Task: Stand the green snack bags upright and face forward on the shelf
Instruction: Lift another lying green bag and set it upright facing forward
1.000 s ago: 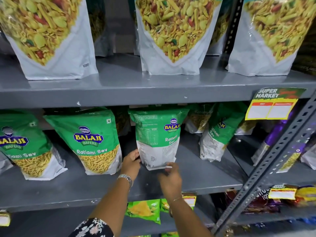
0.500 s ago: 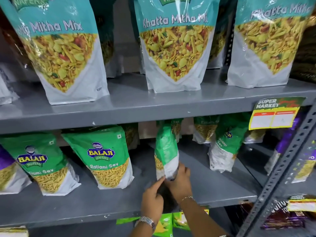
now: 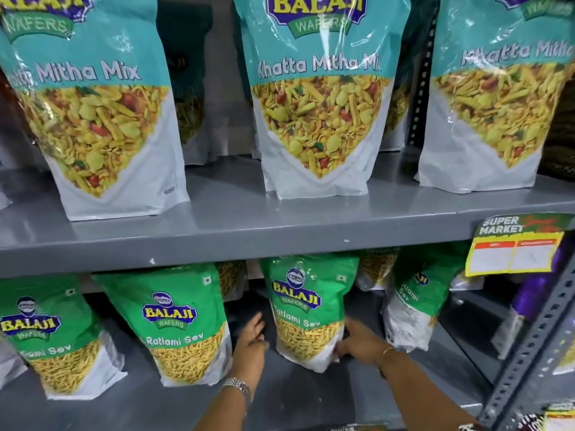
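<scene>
Several green Ratlami Sev bags stand on the lower grey shelf (image 3: 280, 396). The middle green bag (image 3: 306, 309) stands upright with its front label toward me. My right hand (image 3: 357, 342) grips its lower right corner. My left hand (image 3: 252, 340) hovers just left of that bag with relaxed fingers, holding nothing. Two more green bags (image 3: 34, 331) (image 3: 177, 321) face forward on the left. Another green bag (image 3: 413, 306) on the right is turned sideways and leans. Further green bags (image 3: 376, 269) sit behind, partly hidden.
Large teal Khatta Mitha Mix bags (image 3: 317, 98) line the upper shelf (image 3: 249, 231), whose edge overhangs the green bags. A yellow price tag (image 3: 516, 250) hangs at right. A slotted grey upright (image 3: 529, 353) and purple packs (image 3: 541, 284) bound the right side.
The middle bag has turned from back-facing, through edge-on, to front-facing. My left hand has come off it and sits beside it. The view has tilted upward.
</scene>
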`<state>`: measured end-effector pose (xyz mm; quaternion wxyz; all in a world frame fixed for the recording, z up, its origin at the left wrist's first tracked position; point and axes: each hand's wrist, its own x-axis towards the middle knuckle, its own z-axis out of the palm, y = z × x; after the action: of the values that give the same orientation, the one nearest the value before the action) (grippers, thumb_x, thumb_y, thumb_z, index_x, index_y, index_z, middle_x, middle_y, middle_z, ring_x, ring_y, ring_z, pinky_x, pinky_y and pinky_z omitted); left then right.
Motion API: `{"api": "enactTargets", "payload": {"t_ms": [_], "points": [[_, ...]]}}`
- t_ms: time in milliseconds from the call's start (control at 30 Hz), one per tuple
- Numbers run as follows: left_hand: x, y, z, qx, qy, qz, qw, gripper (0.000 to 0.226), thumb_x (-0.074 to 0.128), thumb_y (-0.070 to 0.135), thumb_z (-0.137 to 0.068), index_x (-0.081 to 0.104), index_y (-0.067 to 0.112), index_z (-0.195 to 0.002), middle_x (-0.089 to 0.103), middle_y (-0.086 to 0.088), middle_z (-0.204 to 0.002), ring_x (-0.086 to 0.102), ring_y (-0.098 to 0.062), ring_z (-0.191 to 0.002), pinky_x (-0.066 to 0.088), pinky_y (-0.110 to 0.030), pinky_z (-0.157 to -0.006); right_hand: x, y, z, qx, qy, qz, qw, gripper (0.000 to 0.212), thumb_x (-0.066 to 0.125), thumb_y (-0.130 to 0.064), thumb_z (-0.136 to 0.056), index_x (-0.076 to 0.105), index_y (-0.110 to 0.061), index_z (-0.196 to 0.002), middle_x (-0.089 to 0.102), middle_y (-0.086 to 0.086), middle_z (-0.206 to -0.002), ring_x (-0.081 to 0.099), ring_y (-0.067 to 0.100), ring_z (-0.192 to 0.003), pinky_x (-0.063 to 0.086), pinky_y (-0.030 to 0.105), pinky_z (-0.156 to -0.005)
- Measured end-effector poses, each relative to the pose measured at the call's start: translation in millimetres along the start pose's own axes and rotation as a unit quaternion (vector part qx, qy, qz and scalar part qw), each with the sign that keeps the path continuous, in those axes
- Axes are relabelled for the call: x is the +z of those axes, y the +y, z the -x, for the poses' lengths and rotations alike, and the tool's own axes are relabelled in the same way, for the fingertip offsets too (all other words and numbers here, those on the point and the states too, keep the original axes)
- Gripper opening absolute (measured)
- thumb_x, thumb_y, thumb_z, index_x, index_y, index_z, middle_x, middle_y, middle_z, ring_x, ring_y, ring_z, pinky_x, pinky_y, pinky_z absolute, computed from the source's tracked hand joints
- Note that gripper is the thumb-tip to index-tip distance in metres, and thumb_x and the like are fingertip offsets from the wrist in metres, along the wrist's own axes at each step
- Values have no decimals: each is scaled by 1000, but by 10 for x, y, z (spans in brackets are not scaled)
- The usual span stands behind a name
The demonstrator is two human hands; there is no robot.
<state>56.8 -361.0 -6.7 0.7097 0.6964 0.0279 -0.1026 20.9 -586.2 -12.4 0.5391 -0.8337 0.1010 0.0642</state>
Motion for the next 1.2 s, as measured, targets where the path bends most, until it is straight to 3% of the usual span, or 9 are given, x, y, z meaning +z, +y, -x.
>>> {"api": "enactTargets", "payload": {"t_ms": [100,200,300,467,633,800,933,1033,1200], "points": [[136,53,-16,-8,-31,39,999,68,27,-23,-80,30,6,-141,41,-13,-143,45,-29,-126,38,-33,-92,-45,30,-110,-10,47,-22,999,45,60,10,-51,66,-16,-87,70,-5,-70,64,9,-65,58,32,-61],[175,6,-81,-5,-50,57,997,74,21,-28,-75,32,6,-140,51,-9,-126,57,-12,-96,53,-20,-69,96,196,-154,-14,129,-63,990,43,61,2,-56,67,-27,-86,75,-3,-82,69,21,-83,58,42,-75],[167,-33,-110,-5,-47,59,997,74,23,-28,-76,33,6,-141,54,-10,-122,57,-5,-91,55,-26,-73,333,176,-3,-8,212,-122,970,44,51,3,-78,64,-32,-102,71,-4,-102,65,18,-97,52,36,-86],[217,54,70,-11,-52,49,997,72,22,-27,-77,38,9,-137,53,-5,-122,63,8,-75,54,-18,-58,567,54,180,-8,200,-159,967,36,45,-4,-93,47,-18,-126,58,4,-114,57,26,-110,46,37,-91],[219,68,270,-11,-37,57,998,72,24,-25,-77,36,10,-139,51,-4,-127,57,-10,-96,40,-49,-100,445,-67,263,-10,156,-157,975,41,51,-1,-90,46,-15,-127,57,1,-117,53,19,-112,45,18,-79],[149,20,414,-12,-24,68,997,78,21,-27,-75,36,12,-140,49,-5,-132,50,-18,-112,40,-47,-101,465,-143,341,6,118,-138,983,48,55,-9,-91,41,-21,-135,56,-1,-123,52,18,-111,42,29,-92],[108,-49,420,-12,-16,40,999,80,22,-25,-75,36,19,-140,48,-5,-138,56,-20,-110,54,-39,-77,476,-215,412,15,114,-121,986,51,50,-1,-90,39,-18,-136,52,-3,-115,49,15,-108,37,25,-90],[106,-86,408,-13,-17,24,999,83,22,-23,-74,34,24,-141,45,-6,-144,47,-24,-129,42,-53,-99,489,-210,417,26,115,-115,986,49,51,-4,-91,38,-18,-136,54,-1,-120,48,16,-108,37,25,-90],[126,-107,366,-33,-14,12,999,85,24,-22,-73,32,28,-142,44,-3,-145,45,-24,-131,43,-30,-68,504,-207,402,35,117,-114,986,44,55,-12,-91,43,-21,-132,57,5,-131,53,20,-113,42,28,-90]]}}
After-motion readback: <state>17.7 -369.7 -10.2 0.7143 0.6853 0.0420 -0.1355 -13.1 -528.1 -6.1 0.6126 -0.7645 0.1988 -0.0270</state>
